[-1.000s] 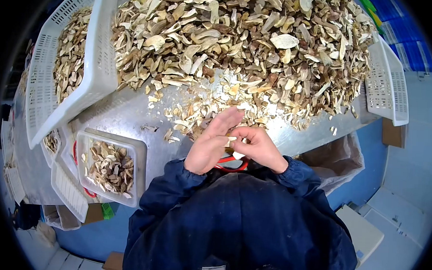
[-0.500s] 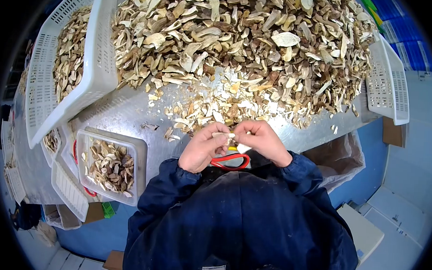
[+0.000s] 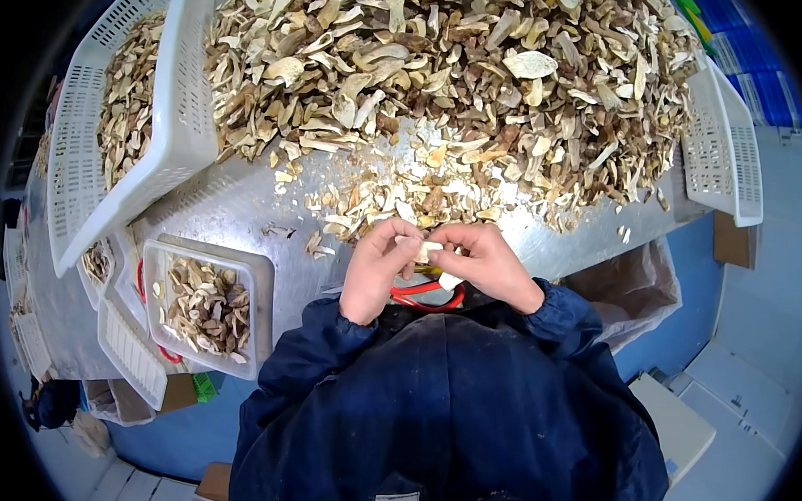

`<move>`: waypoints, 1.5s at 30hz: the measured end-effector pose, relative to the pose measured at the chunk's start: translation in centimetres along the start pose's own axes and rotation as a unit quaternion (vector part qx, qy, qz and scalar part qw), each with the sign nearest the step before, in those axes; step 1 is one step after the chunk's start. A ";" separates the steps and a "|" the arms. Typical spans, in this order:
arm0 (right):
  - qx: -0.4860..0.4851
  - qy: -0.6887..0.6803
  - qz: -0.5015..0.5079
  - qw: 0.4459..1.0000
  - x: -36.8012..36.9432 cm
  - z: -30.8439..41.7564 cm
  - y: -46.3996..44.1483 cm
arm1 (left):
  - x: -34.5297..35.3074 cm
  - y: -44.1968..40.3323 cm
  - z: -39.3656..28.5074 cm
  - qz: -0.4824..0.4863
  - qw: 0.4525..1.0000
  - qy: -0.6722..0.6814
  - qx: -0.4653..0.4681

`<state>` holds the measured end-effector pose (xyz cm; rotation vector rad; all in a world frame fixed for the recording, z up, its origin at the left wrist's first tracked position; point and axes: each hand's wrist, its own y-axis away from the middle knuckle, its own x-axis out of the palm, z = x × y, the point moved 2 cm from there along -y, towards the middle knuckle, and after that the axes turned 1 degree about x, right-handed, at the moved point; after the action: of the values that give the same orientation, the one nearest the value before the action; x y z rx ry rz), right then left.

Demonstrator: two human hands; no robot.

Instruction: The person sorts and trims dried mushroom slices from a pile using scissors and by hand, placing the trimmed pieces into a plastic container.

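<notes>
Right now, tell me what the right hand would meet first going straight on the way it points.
Past the pale slice between the two, the right hand would likely meet the left hand first; depth there is hard to judge.

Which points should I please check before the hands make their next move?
1. Pale mushroom slice gripped: ok, pinched between the fingers of the left hand and right hand.
2. White piece at the right hand secure: cannot tell, its upper end is hidden.
3. Red-handled scissors clear of the fingers: cannot tell, handles show just below the hands, blades hidden.
4. Metal table free of crumbs ahead of the hands: not ok, small fragments lie scattered.
5. Room in the plastic tub: ok, bare bottom shows beside its slices.
</notes>
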<state>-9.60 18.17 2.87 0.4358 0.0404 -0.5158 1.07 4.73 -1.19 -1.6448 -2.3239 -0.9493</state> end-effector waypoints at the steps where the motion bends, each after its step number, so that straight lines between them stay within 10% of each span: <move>1: 0.002 0.015 0.005 1.000 0.0 -0.3 -0.1 | 0.1 0.1 -0.2 0.000 0.999 -0.038 0.011; 15: 0.006 -0.094 -0.022 0.995 0.0 -1.2 -0.4 | -1.0 -0.4 0.9 0.134 0.948 0.283 -0.059; 24: -0.031 0.011 -0.020 0.999 1.5 -0.6 0.0 | -0.1 -0.4 -1.2 0.030 0.964 -0.204 0.169; 27: -0.040 -0.006 -0.026 0.999 1.5 -0.7 -0.1 | -0.9 -0.5 0.5 0.064 0.991 0.116 -0.017; 34: 0.009 -0.020 -0.154 0.988 0.1 0.4 -0.1 | -0.9 -0.5 1.8 0.142 0.841 0.496 -0.162; 45: -0.055 0.051 -0.059 0.995 1.6 0.6 -0.1 | 0.3 -0.1 2.3 -0.005 0.975 0.219 -0.042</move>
<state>-8.30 17.13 3.18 0.3530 0.1921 -0.6052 1.38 6.18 -2.91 -1.2844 -2.0175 -1.2772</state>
